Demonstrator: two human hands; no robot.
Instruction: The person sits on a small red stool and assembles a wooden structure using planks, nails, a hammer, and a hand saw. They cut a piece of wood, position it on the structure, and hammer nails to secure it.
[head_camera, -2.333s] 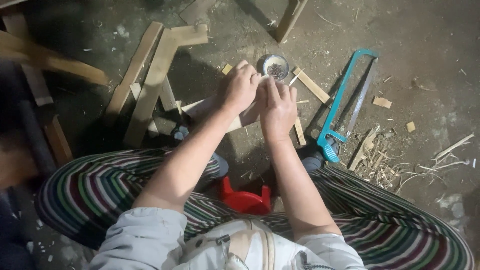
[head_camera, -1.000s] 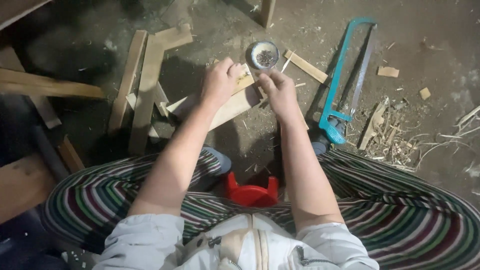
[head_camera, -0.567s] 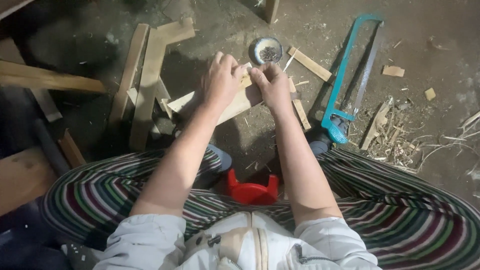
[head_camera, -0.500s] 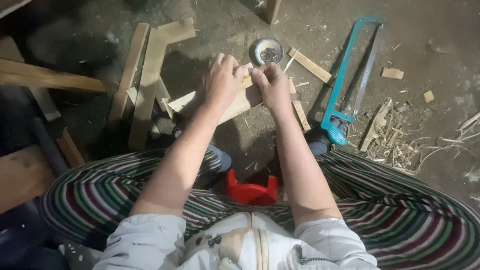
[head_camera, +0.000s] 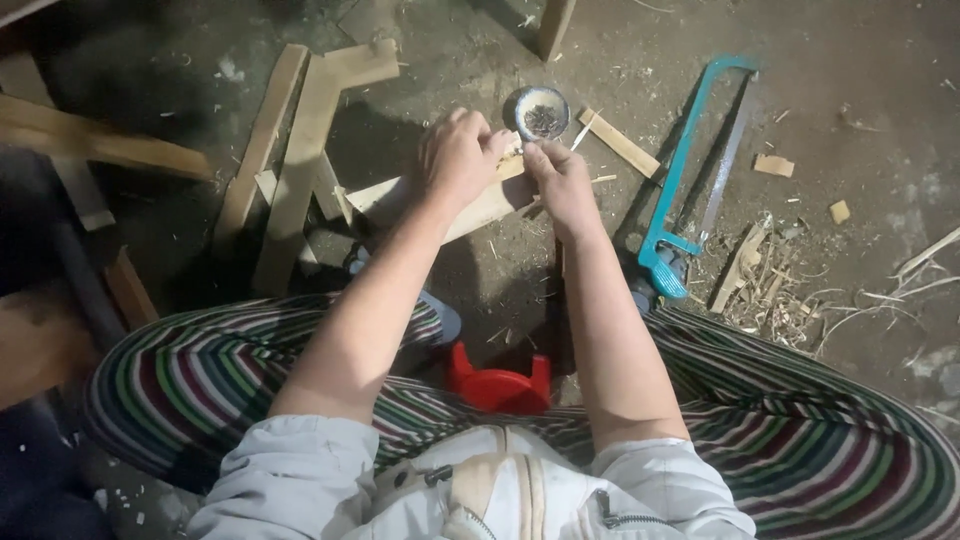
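Step in hand, as judged: setting a small fastener on a slat (head_camera: 455, 205), which lies flat on the floor between the knees, well in from the frame's edges. Left hand (head_camera: 455, 160) pressed down on the slat, fingers curled over its far edge, grasping it. Right hand (head_camera: 560, 180) at the slat's right end, fingertips pinched together; whatever is pinched too small to tell, presumably a nail from the tin (head_camera: 538, 110) just beyond. Saw (head_camera: 690, 190) lying to the right, untouched. Boards (head_camera: 290, 150) to the left, scraps and shavings toward the right edge. Red stool (head_camera: 497, 380) under the seat.

Next move calls for: steady left-hand hold, upright placement at the slat's end, a striking tool; none seen.

Against 2.3 s ago: both hands shifted slightly left along the slat, right hand drawn back from the tin; saw unmoved.
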